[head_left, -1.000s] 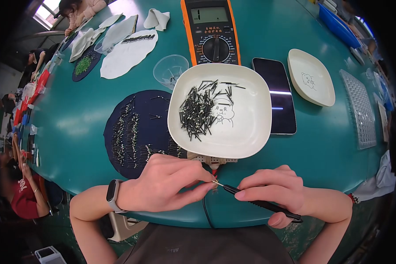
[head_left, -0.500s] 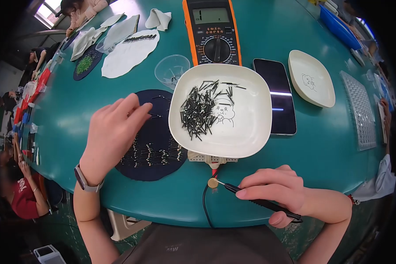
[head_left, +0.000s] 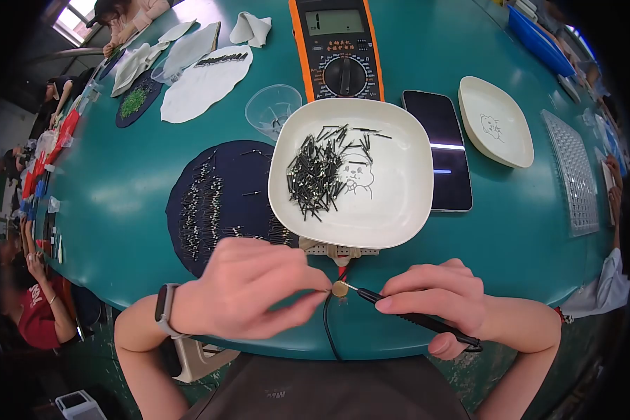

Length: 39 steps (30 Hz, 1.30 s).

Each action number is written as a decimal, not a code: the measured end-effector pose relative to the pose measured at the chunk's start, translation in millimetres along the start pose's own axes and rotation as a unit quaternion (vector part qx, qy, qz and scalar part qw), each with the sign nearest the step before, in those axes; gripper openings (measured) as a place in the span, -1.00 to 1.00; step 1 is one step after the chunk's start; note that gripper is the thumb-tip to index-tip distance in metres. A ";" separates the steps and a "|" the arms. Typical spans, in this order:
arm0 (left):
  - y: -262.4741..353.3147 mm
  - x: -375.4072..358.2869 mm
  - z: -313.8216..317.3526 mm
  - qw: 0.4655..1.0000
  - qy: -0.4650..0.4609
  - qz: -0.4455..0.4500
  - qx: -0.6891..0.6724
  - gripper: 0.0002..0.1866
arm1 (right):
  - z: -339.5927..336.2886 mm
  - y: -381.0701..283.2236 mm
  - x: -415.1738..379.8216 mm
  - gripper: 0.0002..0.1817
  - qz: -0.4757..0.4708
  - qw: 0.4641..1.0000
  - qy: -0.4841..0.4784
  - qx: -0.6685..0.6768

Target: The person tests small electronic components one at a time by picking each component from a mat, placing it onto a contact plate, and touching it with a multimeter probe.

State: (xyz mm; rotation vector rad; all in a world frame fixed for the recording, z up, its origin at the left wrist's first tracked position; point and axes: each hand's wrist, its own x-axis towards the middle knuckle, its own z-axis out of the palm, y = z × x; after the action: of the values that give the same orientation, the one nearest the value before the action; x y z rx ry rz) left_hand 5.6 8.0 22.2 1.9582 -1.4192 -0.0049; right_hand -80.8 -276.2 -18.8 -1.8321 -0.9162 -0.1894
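My right hand (head_left: 437, 301) is wrapped round a black test probe (head_left: 416, 320), whose metal tip reaches a small round gold disc (head_left: 339, 289). On the disc's left side, my left hand (head_left: 266, 288) has thumb and forefinger pinched together; anything between them is too small to make out. Just beyond the hands stands a cream square dish (head_left: 392, 210) with many small black parts (head_left: 315, 175) in its left half. A dark blue cloth pad (head_left: 241, 203) bearing rows of small leaded parts lies left of the dish, partly covered by my left hand.
An orange multimeter (head_left: 337, 49) stands behind the dish. Right of it lie a phone (head_left: 437, 150), a second cream dish (head_left: 497, 122) and a clear tray (head_left: 572, 175). A clear cup (head_left: 273, 112) and white cloths (head_left: 206, 84) are at the left. Other people sit around the table.
My left hand has moved from above the blue pad down and right to the gold disc, uncovering the pad's upper left rows. My right hand has stayed in place with the probe.
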 end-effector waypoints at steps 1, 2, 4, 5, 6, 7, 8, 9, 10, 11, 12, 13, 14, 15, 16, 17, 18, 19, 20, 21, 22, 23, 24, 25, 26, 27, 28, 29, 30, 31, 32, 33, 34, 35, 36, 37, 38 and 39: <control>1.4 1.0 8.9 1.000 -0.006 0.000 -0.018 -0.77 | 0.0 0.1 0.2 -0.40 -0.002 1.000 0.002 -0.001; -0.4 0.1 14.7 0.999 -0.001 -0.014 -0.041 -0.79 | -0.3 -0.1 0.4 -0.40 0.000 1.000 0.001 -0.001; -4.0 -1.8 22.8 0.995 0.007 -0.042 -0.088 -0.82 | -0.1 -0.5 0.1 -0.40 0.003 1.000 0.001 0.000; -3.8 -1.1 23.4 0.995 0.005 -0.044 -0.088 -0.83 | 1.2 0.0 -0.1 -0.40 0.000 1.000 0.007 0.005; -3.8 -0.4 23.6 0.995 0.004 -0.047 -0.088 -0.84 | 3.1 1.1 0.0 -0.40 -0.003 1.000 0.012 0.009; -3.8 0.1 23.5 0.995 0.004 -0.049 -0.088 -0.84 | 3.8 1.5 0.1 -0.40 -0.007 1.000 0.017 0.013; -3.9 0.5 23.5 0.995 0.005 -0.051 -0.091 -0.84 | 3.1 1.1 0.1 -0.40 -0.004 1.000 0.012 0.009; -4.0 0.4 23.8 0.994 0.007 -0.052 -0.094 -0.84 | 2.1 0.6 -0.3 -0.40 -0.002 1.000 0.006 0.005; -4.0 0.2 24.1 0.994 0.009 -0.054 -0.097 -0.84 | 1.1 0.2 -0.5 -0.41 0.001 1.000 0.000 0.001; -4.0 0.0 24.3 0.994 0.010 -0.053 -0.096 -0.84 | 0.3 -0.4 -0.6 -0.41 0.004 1.000 -0.004 -0.002; -4.1 -0.1 24.4 0.994 0.011 -0.053 -0.095 -0.84 | -0.7 -1.3 -0.6 -0.41 0.007 1.000 -0.008 -0.004; -3.9 -0.2 24.5 0.994 0.011 -0.053 -0.095 -0.85 | -1.1 -1.9 -0.7 -0.41 0.010 1.000 -0.011 -0.005; -3.8 -0.3 24.3 0.994 0.009 -0.053 -0.091 -0.84 | -0.9 -1.9 -0.6 -0.41 0.010 1.000 -0.009 -0.004; -3.6 -0.2 24.1 0.995 0.007 -0.052 -0.087 -0.84 | -0.8 -2.0 -0.6 -0.41 0.010 1.000 -0.006 -0.004; -3.5 0.0 24.2 0.995 0.006 -0.052 -0.084 -0.84 | -0.8 -2.1 -0.7 -0.41 0.010 1.000 -0.004 -0.003; -3.6 0.0 24.5 0.995 0.007 -0.052 -0.086 -0.84 | -0.8 -2.0 -1.1 -0.40 0.008 1.000 -0.004 -0.003; -3.6 -0.3 24.9 0.995 0.008 -0.053 -0.087 -0.84 | -0.7 -1.4 -1.5 -0.40 0.005 1.000 -0.003 -0.002; -3.6 -0.8 24.9 0.995 0.009 -0.055 -0.088 -0.84 | -0.2 -0.7 -1.7 -0.39 0.002 1.000 -0.003 -0.002; -3.6 -1.0 24.7 0.995 0.007 -0.053 -0.087 -0.83 | 0.8 -0.1 -1.8 -0.39 0.001 1.000 0.001 0.003; -4.0 -0.5 24.4 0.995 0.005 -0.051 -0.086 -0.83 | 1.9 0.4 -1.8 -0.39 0.000 1.000 0.005 0.007; -4.4 0.0 23.9 0.995 0.003 -0.048 -0.085 -0.83 | 2.4 0.8 -1.5 -0.38 -0.002 1.000 0.009 0.010; -4.6 0.3 23.2 0.997 0.009 -0.038 -0.072 -0.82 | 2.6 0.8 -1.2 -0.38 -0.004 1.000 0.013 0.012; -4.2 0.1 22.3 0.998 0.015 -0.028 -0.059 -0.82 | 3.1 0.8 -1.1 -0.38 -0.006 1.000 0.017 0.014; -3.8 0.0 21.1 0.999 0.022 -0.018 -0.046 -0.82 | 3.1 1.0 -0.9 -0.37 -0.008 1.000 0.020 0.017; -3.8 0.2 17.5 0.998 0.051 -0.019 -0.041 -0.83 | 2.5 1.1 -0.4 -0.38 -0.009 1.000 0.020 0.015; -4.2 0.8 10.7 0.996 0.079 -0.020 -0.036 -0.84 | 2.2 0.7 -0.2 -0.38 -0.008 1.000 0.021 0.015; -5.4 1.9 2.7 0.994 0.107 -0.022 -0.033 -0.85 | 2.3 0.2 -0.1 -0.38 -0.007 1.000 0.022 0.015; -11.0 6.6 -8.6 0.990 0.120 -0.062 -0.030 -0.87 | 3.0 0.6 -0.3 -0.38 -0.009 0.999 0.025 0.018; -19.6 9.7 -22.5 0.988 0.110 -0.105 0.008 -0.89 | 3.8 1.6 -0.3 -0.38 -0.011 0.999 0.027 0.020; -35.2 10.1 -27.3 0.977 0.151 -0.145 0.049 -0.91 | 4.3 2.0 0.1 -0.38 -0.014 0.999 0.028 0.023; -47.0 10.2 -35.1 0.962 0.143 -0.194 0.132 -0.89 | 3.9 0.5 2.5 -0.35 -0.015 0.999 0.029 0.017; -59.4 8.3 -39.4 0.953 0.118 -0.152 0.233 -0.88 | 3.3 -2.2 6.3 -0.30 -0.018 0.999 0.030 0.012; -72.0 5.4 -41.4 0.933 0.090 -0.108 0.332 -0.87 | 3.2 -3.4 8.5 -0.25 -0.020 0.999 0.031 0.007; -78.6 4.2 -41.8 0.900 0.062 -0.062 0.427 -0.85 | 3.4 -1.8 7.1 -0.30 -0.018 0.999 0.030 0.012; -78.4 1.9 -39.6 0.891 0.018 -0.078 0.446 -0.79 | 3.6 0.6 3.6 -0.34 -0.015 0.999 0.029 0.017; -80.0 1.0 -36.8 0.875 -0.001 -0.073 0.478 -0.80 | 3.8 1.6 1.3 -0.37 -0.010 0.999 0.027 0.022; -81.9 -0.2 -33.7 0.858 -0.020 -0.068 0.509 -0.80 | 4.8 1.4 3.5 -0.34 -0.019 0.999 0.034 0.017; -83.1 -1.4 -31.7 0.839 -0.040 -0.062 0.539 -0.80 | 6.5 1.1 7.8 -0.30 -0.028 0.999 0.042 0.012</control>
State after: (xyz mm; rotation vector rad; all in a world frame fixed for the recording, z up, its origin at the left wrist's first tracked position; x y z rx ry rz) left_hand 86.4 38.3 0.7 2.9603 -1.4741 0.8327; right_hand -76.4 -267.0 -18.6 -1.7642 -0.9073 -0.2875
